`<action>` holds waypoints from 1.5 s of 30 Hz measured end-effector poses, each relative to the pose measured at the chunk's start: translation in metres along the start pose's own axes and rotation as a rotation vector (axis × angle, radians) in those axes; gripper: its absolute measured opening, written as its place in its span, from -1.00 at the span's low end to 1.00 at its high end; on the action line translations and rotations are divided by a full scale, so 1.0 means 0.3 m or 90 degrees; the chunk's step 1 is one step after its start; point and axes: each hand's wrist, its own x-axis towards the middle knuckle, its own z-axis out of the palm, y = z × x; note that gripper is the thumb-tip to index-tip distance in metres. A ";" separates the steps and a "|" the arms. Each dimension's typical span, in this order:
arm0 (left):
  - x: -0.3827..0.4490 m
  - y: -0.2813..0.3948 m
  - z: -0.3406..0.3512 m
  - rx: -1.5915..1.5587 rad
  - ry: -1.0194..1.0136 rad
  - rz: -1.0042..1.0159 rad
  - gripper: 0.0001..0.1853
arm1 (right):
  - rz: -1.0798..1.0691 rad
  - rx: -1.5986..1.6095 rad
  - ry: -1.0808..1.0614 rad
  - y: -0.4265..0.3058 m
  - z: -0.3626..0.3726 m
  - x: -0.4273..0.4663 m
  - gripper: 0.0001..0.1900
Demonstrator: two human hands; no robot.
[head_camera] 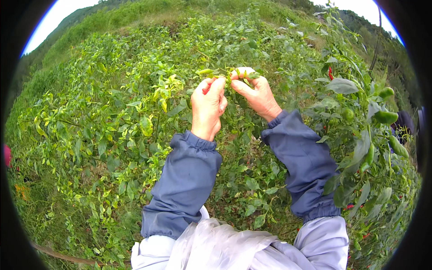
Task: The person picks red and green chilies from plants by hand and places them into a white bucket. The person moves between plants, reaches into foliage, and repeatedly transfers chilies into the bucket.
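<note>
Both my hands are raised in front of me at the top of a chili pepper plant. My left hand (207, 106) is closed, with a bit of a red chili pepper (205, 91) showing between its fingers. Its thumb and forefinger meet at a leafy twig, beside a pale green chili pepper (205, 71). Just to the right, my right hand (258, 94) pinches the same twig between thumb and curled fingers, by a small green leaf (253, 75). The fingers hide part of the twig. Dark blue sleeve covers (189, 185) wrap my forearms.
Dense pepper plants (84, 125) surround me. A taller plant at right bears large green peppers (386, 117) and a red pepper (330, 73). Translucent plastic sheeting (222, 246) hangs at my waist. A brown stick or hose (67, 257) lies low at left.
</note>
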 end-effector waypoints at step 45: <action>-0.010 0.078 -0.066 -0.356 -0.268 -0.369 -0.74 | 0.045 0.060 -0.144 -0.166 -0.015 -0.002 -0.88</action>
